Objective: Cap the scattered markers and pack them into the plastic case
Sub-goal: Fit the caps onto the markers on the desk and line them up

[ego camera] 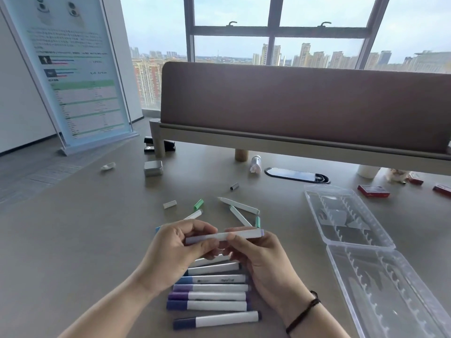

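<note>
Both hands hold one white marker with a pale purple cap level above the table. My left hand grips its capped left end, and my right hand pinches the barrel near the middle. Below them lies a row of several capped markers in blue and purple. Farther back lie uncapped white markers, a green cap, a white cap and a dark cap. The clear plastic case lies open at the right, with nothing in its slots.
A small metal tin, a stapler and a small bottle sit near the brown desk divider. Red boxes lie at the far right. A dark cable grommet is set in the table.
</note>
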Motion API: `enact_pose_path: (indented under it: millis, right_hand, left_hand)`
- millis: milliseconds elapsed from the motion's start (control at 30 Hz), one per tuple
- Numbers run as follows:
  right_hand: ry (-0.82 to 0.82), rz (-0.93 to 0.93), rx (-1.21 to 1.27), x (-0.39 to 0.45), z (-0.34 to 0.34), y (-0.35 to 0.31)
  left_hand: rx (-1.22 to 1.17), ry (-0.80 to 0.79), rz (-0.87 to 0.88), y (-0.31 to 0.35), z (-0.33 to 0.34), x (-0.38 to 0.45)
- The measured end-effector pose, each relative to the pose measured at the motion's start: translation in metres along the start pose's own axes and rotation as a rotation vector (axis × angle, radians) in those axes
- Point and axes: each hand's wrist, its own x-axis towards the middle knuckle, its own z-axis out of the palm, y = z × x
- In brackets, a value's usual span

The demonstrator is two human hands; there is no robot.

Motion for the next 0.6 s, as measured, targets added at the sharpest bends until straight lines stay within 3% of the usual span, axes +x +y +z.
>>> enact_pose_path:
  millis: [67, 267, 600]
  right_hand:
    - [-0.060, -0.025, -0.032, -0.0033, 0.0047, -0.0003]
    - [-0.025, -0.031, -0.099, -0.0031, 0.0072, -0.0036]
    - [-0.018, -0.018, -0.054, -0.0029, 0.0058, -0.0030]
  left_hand:
    - [0.051, -0.039, 0.031, 0.0003, 0.0006, -0.0009]
    - [0.127, -0.071, 0.078, 0.0068, 0.0005, -0.0012]
    - [0.149, -0.076, 0.028, 0.0046, -0.0073, -0.0013]
